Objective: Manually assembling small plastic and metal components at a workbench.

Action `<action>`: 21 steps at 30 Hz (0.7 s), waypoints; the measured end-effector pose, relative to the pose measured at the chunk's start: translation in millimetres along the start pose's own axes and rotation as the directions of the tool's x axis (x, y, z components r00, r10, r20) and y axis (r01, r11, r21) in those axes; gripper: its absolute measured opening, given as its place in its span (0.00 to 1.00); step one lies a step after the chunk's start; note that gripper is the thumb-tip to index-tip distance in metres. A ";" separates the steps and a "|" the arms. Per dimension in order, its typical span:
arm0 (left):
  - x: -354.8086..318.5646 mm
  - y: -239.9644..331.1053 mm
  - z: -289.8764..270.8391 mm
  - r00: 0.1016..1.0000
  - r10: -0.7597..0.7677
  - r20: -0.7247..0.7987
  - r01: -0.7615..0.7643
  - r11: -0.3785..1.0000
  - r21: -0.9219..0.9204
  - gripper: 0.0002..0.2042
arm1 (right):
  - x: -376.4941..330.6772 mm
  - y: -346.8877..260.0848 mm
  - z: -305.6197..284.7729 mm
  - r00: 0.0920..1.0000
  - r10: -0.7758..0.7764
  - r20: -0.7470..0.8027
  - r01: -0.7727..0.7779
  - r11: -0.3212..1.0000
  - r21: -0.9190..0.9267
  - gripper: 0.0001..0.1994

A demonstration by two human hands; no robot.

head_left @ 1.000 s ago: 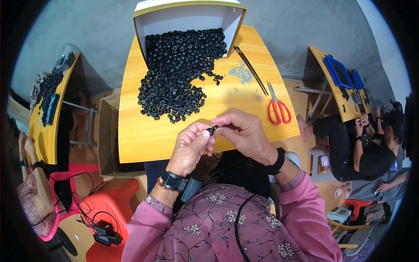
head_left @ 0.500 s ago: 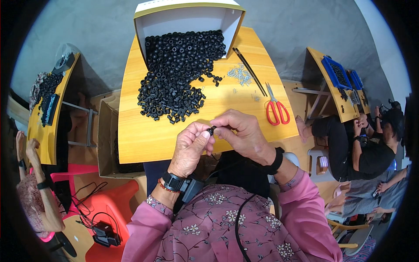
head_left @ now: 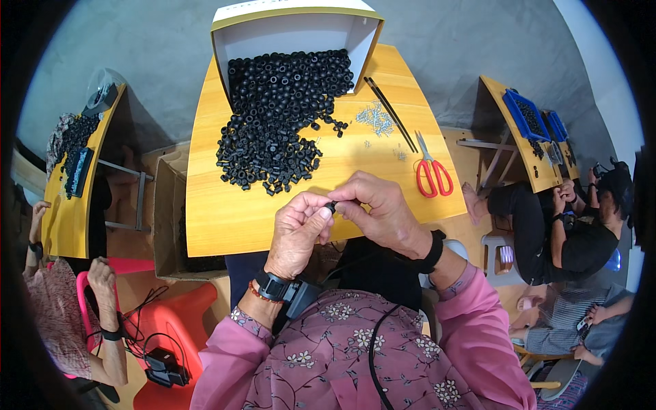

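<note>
Black is the small part [head_left: 331,207] which, in the head view, both hands hold between their fingertips, before the near edge of the wooden counter [head_left: 212,222]. The left hand [head_left: 298,231] pinches it with thumb and forefinger. The right hand [head_left: 383,213] comes to it from three o'clock, and its thumb and forefinger are pressed together upon the other end. So the hands meet at this piece; its exact shape is partly hidden by the fingers.

Counted from the hands, a loose heap of black parts [head_left: 270,156] lies between ten and eleven o'clock. It joins, toward half past eleven, with many more pieces inside an open box [head_left: 294,42], whose inner walls are white. At one o'clock there is a scatter of small silvery pieces [head_left: 374,120], and just beside it, on the right, two thin dark sticks [head_left: 391,113] lie slanted. At two o'clock rest the scissors [head_left: 428,161] with red handles, their blades pointing away from the person.

Farther off, at nine o'clock, stands a second table [head_left: 66,229] with dark pieces; a co-worker's raised hand [head_left: 102,277] is near it. At two o'clock, well apart, a third table [head_left: 540,174] carries blue trays [head_left: 514,117]. A red chair [head_left: 188,307] is at eight o'clock.
</note>
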State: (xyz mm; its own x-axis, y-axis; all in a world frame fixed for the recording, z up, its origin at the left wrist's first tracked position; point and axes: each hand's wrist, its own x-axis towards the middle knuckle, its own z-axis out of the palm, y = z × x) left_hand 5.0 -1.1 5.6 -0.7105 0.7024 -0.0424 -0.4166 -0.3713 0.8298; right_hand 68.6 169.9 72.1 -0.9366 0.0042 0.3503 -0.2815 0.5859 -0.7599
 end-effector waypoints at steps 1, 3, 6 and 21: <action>-0.5 0.4 0.3 1.000 -0.009 -0.013 0.009 1.000 0.011 0.05 | -0.5 1.6 0.2 0.999 -0.038 0.001 0.038 0.999 -0.008 0.10; -1.3 0.3 0.2 1.000 -0.017 -0.025 0.018 1.000 0.024 0.05 | -2.3 5.7 0.0 0.997 -0.077 0.000 0.077 0.997 -0.017 0.12; -1.1 0.0 0.5 0.999 -0.031 -0.018 0.031 0.999 0.016 0.06 | -5.8 9.1 -1.3 0.976 -0.206 0.069 0.214 0.966 -0.145 0.21; -1.7 0.3 5.7 0.998 -0.027 -0.050 0.031 0.997 0.072 0.03 | -12.4 -4.4 4.0 0.977 -0.193 0.087 0.210 0.938 -0.276 0.26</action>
State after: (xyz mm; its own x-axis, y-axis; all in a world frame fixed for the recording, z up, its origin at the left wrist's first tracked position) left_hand 9.4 1.0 9.1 -0.7265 0.6809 -0.0928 -0.3962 -0.3048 0.8661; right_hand 80.6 164.0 68.9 -0.8791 -0.1794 0.4415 -0.4030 0.7743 -0.4879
